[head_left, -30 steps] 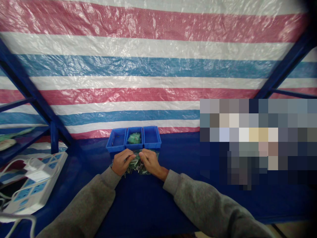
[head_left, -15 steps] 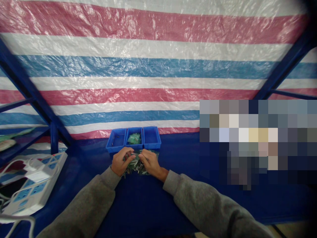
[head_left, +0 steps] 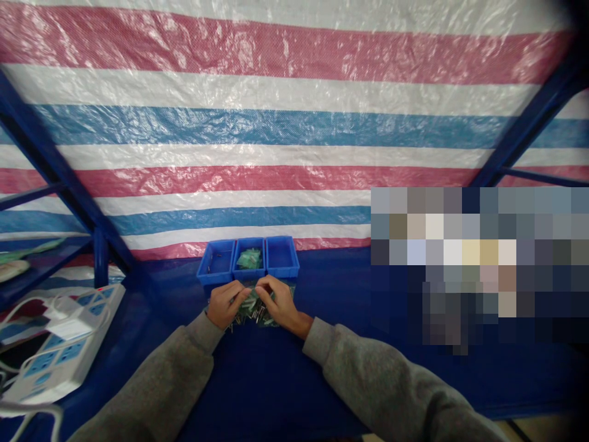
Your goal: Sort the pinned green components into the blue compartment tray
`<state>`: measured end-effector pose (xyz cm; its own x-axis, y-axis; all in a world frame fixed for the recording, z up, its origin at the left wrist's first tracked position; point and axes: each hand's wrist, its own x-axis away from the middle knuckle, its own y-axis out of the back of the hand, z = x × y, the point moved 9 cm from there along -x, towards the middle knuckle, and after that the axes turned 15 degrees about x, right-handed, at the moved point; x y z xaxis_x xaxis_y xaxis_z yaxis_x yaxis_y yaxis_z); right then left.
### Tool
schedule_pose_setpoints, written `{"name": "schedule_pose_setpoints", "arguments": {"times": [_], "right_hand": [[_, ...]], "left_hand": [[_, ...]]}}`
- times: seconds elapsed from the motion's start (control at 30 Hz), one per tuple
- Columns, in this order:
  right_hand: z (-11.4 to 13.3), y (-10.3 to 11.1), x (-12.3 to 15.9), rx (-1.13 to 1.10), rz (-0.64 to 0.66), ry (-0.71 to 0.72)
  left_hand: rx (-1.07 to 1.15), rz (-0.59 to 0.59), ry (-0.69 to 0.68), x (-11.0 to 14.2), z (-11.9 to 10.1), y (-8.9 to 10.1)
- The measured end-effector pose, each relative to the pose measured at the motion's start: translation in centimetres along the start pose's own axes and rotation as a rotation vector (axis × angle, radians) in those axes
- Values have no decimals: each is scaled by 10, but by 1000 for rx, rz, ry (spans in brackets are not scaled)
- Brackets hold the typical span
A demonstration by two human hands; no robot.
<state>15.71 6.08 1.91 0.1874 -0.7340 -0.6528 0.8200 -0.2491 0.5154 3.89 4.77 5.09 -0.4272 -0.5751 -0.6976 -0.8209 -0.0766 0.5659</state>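
My left hand (head_left: 225, 303) and my right hand (head_left: 278, 302) meet over a loose pile of thin metal pieces (head_left: 256, 312), perhaps screws or pins, mixed with greenish see-through packets. Both sets of fingers are closed, thumbs pressed toward the forefingers, with the fingertips almost together. What they pinch is too small to make out. Just beyond the hands stand three blue bins side by side. In the middle bin (head_left: 249, 274) lie greenish clear packets (head_left: 250, 258). The left bin (head_left: 214, 278) has a few tiny pieces in it; the right bin (head_left: 283, 271) shows its bare floor.
A white power strip (head_left: 69, 362) with plugs and cables lies at the left. Blue metal frame posts (head_left: 69, 178) rise on both sides, and a striped plastic sheet (head_left: 276, 129) hangs behind the blue table (head_left: 276, 393). The right side is pixelated.
My right fingertips have shifted slightly left and up, closing the gap to the left ones. A small pale piece seen at my left fingers is now hidden. The bins have not moved.
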Motion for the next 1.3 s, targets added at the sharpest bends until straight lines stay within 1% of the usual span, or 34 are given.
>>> {"name": "schedule_pose_setpoints", "arguments": {"times": [0.1,0.23,0.3,0.47,0.57,0.73,0.93,1.13,1.3], "right_hand": [[2,0,1,-1,-3,16],[3,1,1,-11,-19,20],[3,3,0,-17,-26,18],[2,7,-1,-27,-48,-4],[0,7,-1,-15,-48,-25],[0,5,-1,-4,-36,-15],[2,5,-2,3,-34,-1],[7,2,-2,11,-15,59],[-1,3,-2,32,-47,-9]], "left_hand": [[-42,-19,8,1,1,2],[-46,-37,38,2,4,5],[-22,-47,60,2,6,6],[78,-130,107,2,10,13],[75,-121,74,1,8,10],[77,-134,-3,0,2,10],[56,-154,2,0,2,13],[29,-185,49,0,5,17],[110,-171,142,1,15,14]]}}
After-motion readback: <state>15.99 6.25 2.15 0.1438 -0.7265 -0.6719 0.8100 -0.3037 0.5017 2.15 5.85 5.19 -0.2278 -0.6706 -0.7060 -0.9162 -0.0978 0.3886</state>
